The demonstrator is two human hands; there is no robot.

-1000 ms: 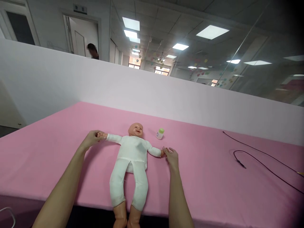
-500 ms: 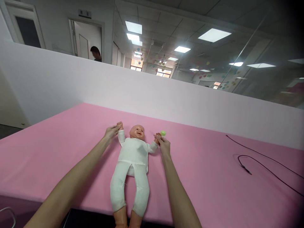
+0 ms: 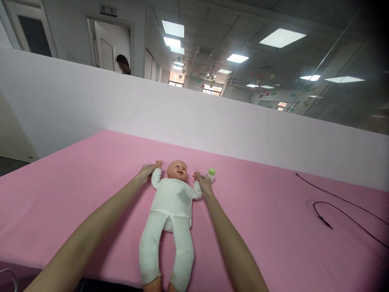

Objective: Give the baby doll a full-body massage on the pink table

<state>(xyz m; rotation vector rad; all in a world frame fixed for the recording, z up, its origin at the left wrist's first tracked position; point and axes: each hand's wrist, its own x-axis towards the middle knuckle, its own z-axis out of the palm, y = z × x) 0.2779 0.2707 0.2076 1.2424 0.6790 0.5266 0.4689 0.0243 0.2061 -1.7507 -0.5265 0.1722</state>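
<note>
A baby doll [image 3: 172, 198] in a white cloth suit lies on its back on the pink table cover [image 3: 258, 227], head toward the wall. Both its arms are bent upward beside the head. My left hand [image 3: 148, 171] is closed on the doll's hand at the left. At the other side, my right hand [image 3: 204, 183] grips the doll's other hand, fingers pinched round it. Just behind my right hand stands a small white bottle with a green cap [image 3: 211, 173], its lower part partly covered by my fingers.
A thin dark cable [image 3: 343, 207] loops over the right side of the table. Behind the table runs a low white wall [image 3: 194, 115] with glass above it. Beyond, near a doorway, a person's head [image 3: 123, 64] shows. A pale curved wire sits at the lower left edge.
Both my hands have drawn inward, bringing the doll's hands closer to its head. More of the white bottle now shows beside my right hand. The view has shifted slightly.
</note>
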